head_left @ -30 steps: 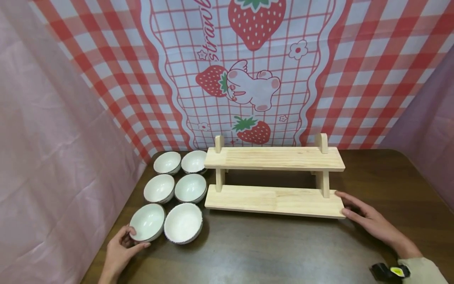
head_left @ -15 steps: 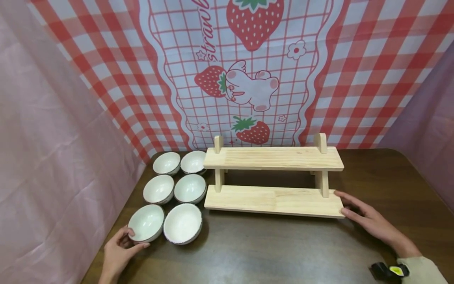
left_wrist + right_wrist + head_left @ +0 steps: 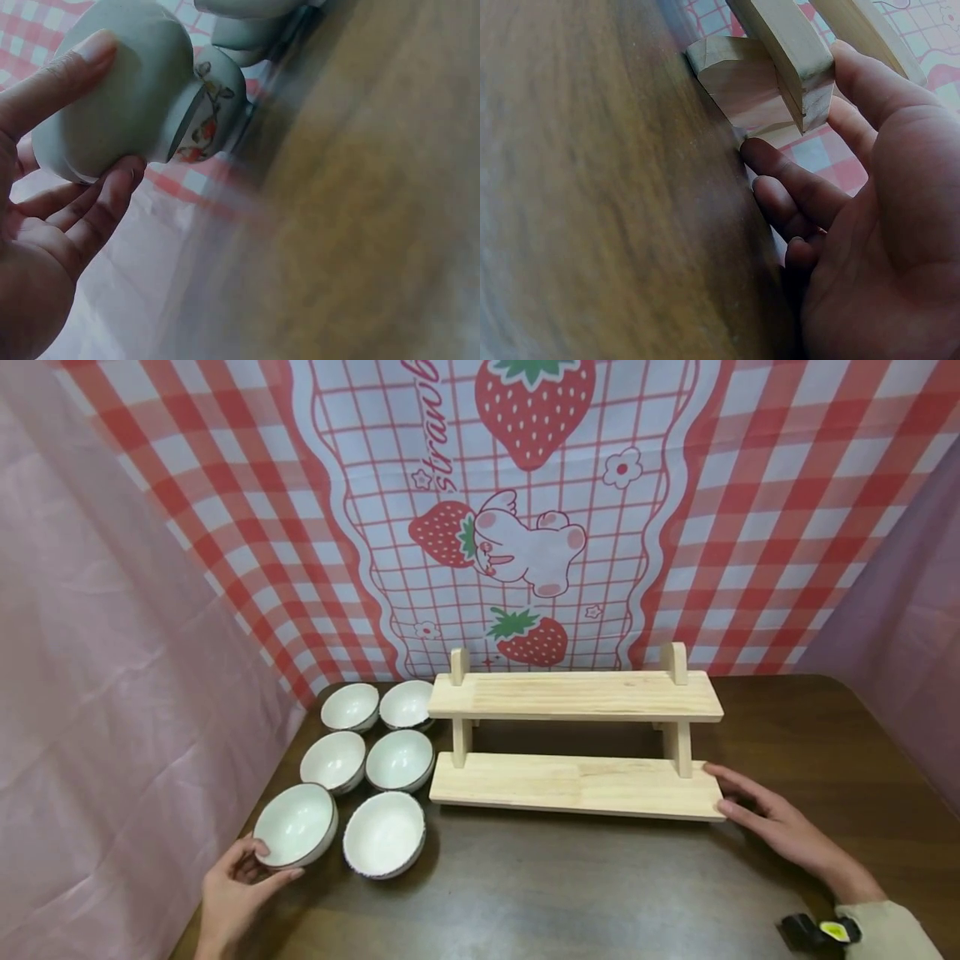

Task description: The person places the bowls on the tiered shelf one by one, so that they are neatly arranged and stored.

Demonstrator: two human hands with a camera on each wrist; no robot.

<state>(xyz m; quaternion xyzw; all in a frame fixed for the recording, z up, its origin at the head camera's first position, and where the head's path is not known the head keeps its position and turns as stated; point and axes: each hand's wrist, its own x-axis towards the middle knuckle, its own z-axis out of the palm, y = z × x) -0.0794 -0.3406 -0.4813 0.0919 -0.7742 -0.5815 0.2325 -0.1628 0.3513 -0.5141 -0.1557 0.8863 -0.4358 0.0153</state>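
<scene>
At the table's left, my left hand (image 3: 234, 893) grips a pale green bowl (image 3: 296, 827) by its near-left side, thumb and fingers on opposite sides. In the left wrist view the bowl (image 3: 124, 82) is tilted, its outer wall towards the camera. A two-tier wooden display shelf (image 3: 577, 781) stands in the middle. My right hand (image 3: 780, 822) holds the right end of its lower board, thumb at the front corner and fingers towards the back. The right wrist view shows the thumb against the board end (image 3: 817, 90), other fingers curled below.
Several more bowls stand in two columns left of the shelf, among them a white one (image 3: 385, 835) nearest the held bowl and a pale green one (image 3: 401, 760) behind it. A strawberry-print checked cloth (image 3: 525, 552) hangs behind the brown table (image 3: 570, 893).
My left hand has drawn the pale green bowl left, away from the white bowl beside it, and it looks slightly raised. My right hand stays at the shelf's end.
</scene>
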